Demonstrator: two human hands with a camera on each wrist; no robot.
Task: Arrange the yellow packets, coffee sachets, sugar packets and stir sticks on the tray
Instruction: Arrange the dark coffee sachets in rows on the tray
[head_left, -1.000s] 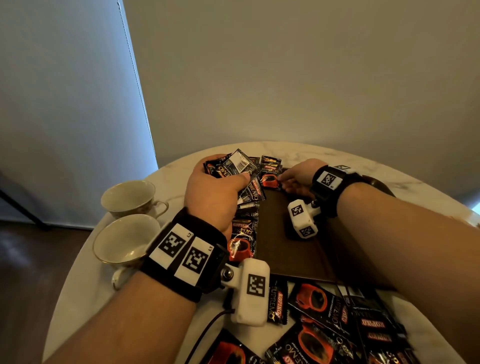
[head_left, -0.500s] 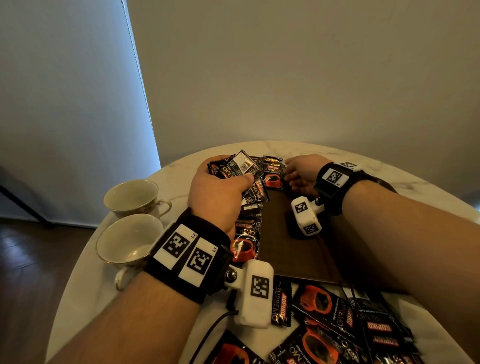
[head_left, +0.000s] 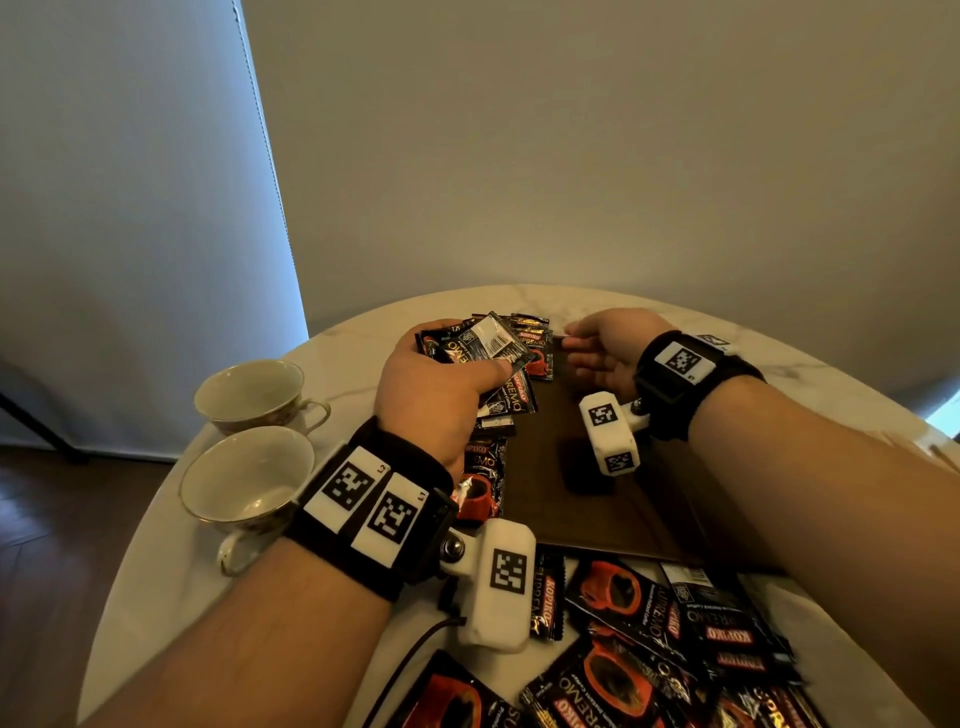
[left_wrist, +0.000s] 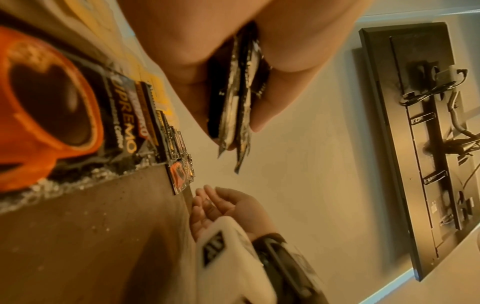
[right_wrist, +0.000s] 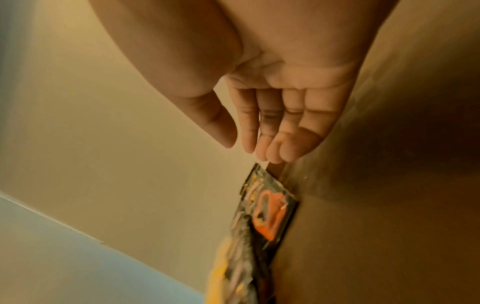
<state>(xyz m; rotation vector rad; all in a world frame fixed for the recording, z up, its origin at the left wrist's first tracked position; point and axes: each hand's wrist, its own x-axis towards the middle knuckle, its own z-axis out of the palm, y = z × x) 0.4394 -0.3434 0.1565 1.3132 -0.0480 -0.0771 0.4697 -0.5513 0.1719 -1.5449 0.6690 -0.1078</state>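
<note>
The fingers (right_wrist: 283, 131) of the right hand (head_left: 602, 348) are now straight and together and hold nothing; half a second ago they were curled low over the sachet at the far corner of the tray (head_left: 582, 499), so I judge that this sachet (right_wrist: 270, 214) has just been laid down there. The left hand (head_left: 436, 405) still grips a small stack of coffee sachets (left_wrist: 236, 115) between thumb and fingers, above the row of sachets (head_left: 485, 467) along the left edge of the tray. More loose sachets (head_left: 649, 639) wait on the table just in front of the tray, so much of the arranging remains.
</note>
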